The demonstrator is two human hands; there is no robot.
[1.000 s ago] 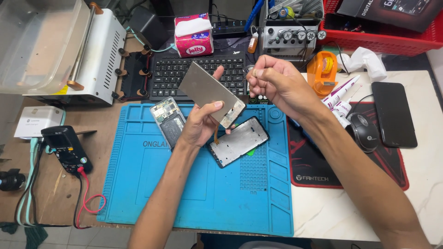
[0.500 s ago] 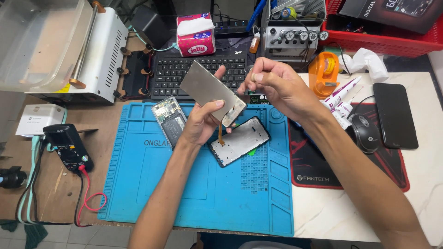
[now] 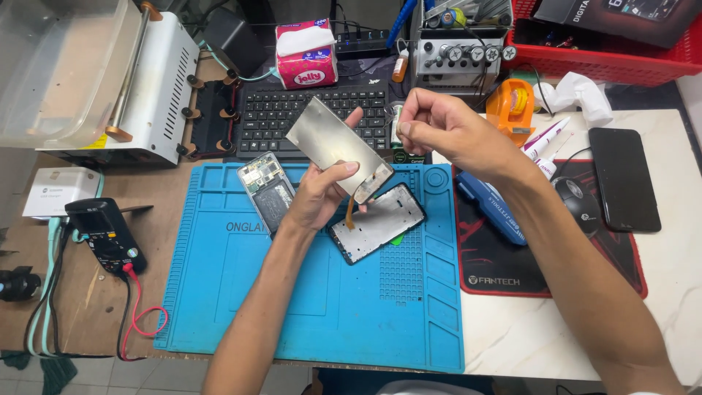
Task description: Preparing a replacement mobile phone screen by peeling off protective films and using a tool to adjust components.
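My left hand (image 3: 322, 192) holds a thin grey phone display panel (image 3: 333, 143) tilted above the blue work mat (image 3: 307, 307); an orange flex cable hangs from the panel's lower end. Under it on the mat lies a black-rimmed phone frame (image 3: 380, 225). An opened phone body with its circuit board showing (image 3: 266, 190) rests on the mat to the left. My right hand (image 3: 439, 132) hovers to the right of the panel, fingers pinched together; whether something small sits between them I cannot tell.
A black keyboard (image 3: 292, 117) and a tissue box (image 3: 306, 55) sit behind the mat. A multimeter (image 3: 106, 235) with red lead lies left. On the right are a mouse (image 3: 578, 205), a black phone (image 3: 624, 178), an orange tape dispenser (image 3: 510, 106) and glue tubes (image 3: 545, 139).
My left hand has tilted the display panel slightly and my right hand has shifted a little beside it; everything else stays where it was.
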